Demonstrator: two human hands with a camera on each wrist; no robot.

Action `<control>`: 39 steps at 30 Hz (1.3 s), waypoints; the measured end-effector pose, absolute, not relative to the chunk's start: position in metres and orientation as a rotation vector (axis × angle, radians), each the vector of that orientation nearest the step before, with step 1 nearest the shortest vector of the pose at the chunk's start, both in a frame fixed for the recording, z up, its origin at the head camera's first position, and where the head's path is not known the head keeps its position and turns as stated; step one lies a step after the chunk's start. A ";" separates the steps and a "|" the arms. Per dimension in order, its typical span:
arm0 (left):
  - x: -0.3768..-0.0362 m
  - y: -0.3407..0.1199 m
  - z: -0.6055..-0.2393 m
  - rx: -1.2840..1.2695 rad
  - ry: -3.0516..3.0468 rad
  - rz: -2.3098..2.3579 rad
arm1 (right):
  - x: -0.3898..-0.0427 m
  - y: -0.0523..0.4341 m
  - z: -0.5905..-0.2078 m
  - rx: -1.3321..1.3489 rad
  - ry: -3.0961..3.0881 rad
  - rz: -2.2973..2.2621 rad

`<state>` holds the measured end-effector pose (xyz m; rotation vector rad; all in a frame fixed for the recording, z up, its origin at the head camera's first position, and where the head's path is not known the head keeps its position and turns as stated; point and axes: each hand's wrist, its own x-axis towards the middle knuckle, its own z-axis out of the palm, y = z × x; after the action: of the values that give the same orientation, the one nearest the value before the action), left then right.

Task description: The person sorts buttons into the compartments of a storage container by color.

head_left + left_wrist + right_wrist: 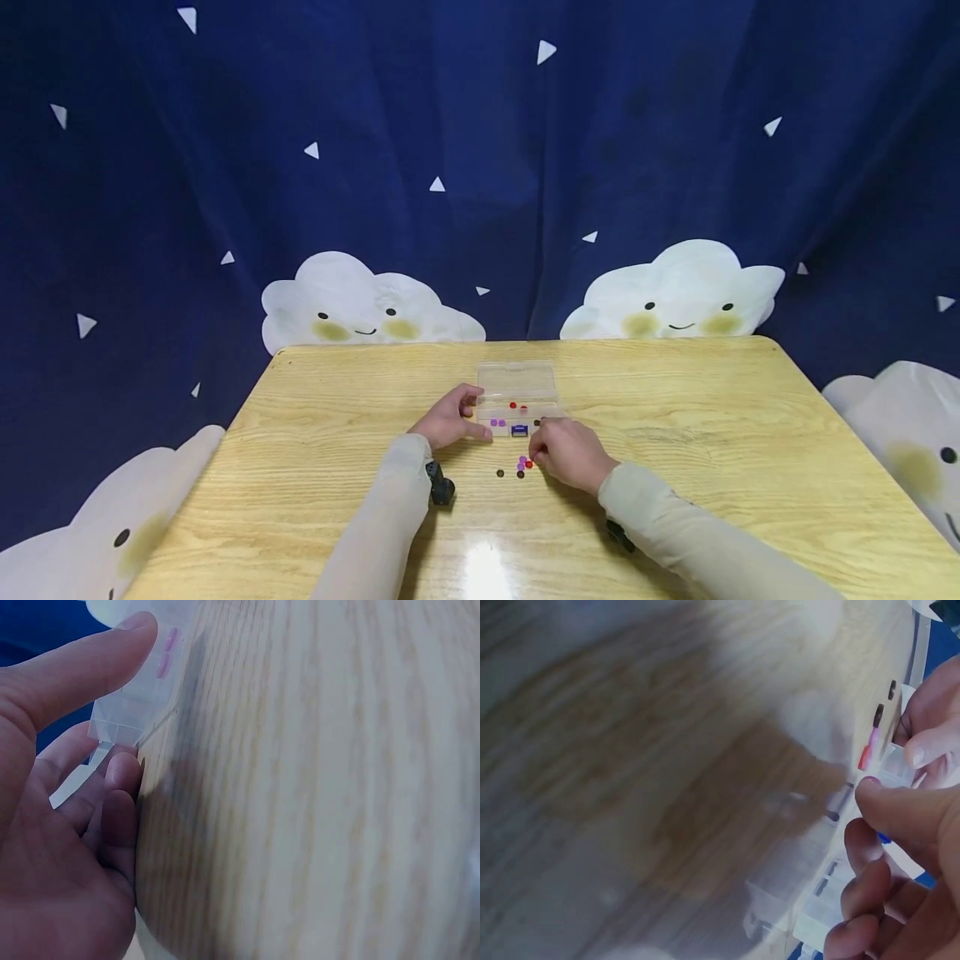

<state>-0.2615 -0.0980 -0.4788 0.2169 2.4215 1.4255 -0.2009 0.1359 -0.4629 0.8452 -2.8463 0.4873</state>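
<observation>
A clear plastic compartment box (pixel 517 385) lies mid-table with its lid open. It holds purple beads (pixel 497 423), red beads (pixel 517 407) and a blue piece (pixel 519 430). My left hand (pixel 472 414) grips the box's left front corner (pixel 124 720) between thumb and fingers, and purple beads (pixel 166 652) show through the wall. My right hand (pixel 538 446) has curled fingers at the box's front right, with thumb and forefinger (pixel 900 769) pinching the clear edge (pixel 817 900). Loose red and purple beads (pixel 525 462) and dark beads (pixel 500 473) lie just in front of it; the red and purple beads (pixel 868 746) also show beside the fingers.
The wooden table (pixel 712 450) stretches wide to both sides of the box. A dark blue curtain with white clouds (pixel 675 292) hangs behind its far edge. Glare marks the tabletop near me (pixel 483 567).
</observation>
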 end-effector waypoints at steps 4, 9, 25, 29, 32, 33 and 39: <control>-0.261 -0.100 -0.479 0.204 2.437 1.422 | -0.204 0.137 -0.458 0.850 -2.833 0.524; -0.261 -0.101 -0.479 0.200 2.444 1.418 | -0.211 0.139 -0.448 0.785 -2.796 0.584; -0.262 -0.099 -0.479 0.196 2.425 1.418 | -0.230 0.146 -0.436 0.603 -2.828 0.700; -0.263 -0.100 -0.480 0.200 2.432 1.415 | -0.231 0.148 -0.435 0.558 -2.845 0.713; -0.264 -0.099 -0.480 0.201 2.432 1.415 | -0.233 0.149 -0.434 0.540 -2.852 0.717; -0.264 -0.099 -0.481 0.202 2.433 1.414 | -0.233 0.150 -0.434 0.534 -2.855 0.721; -0.265 -0.099 -0.482 0.206 2.437 1.407 | -0.235 0.150 -0.431 0.527 -2.857 0.755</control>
<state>-0.2653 -0.0991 -0.4825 0.2057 2.4370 1.4069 -0.2348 0.1503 -0.4315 0.5267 -2.8573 0.7555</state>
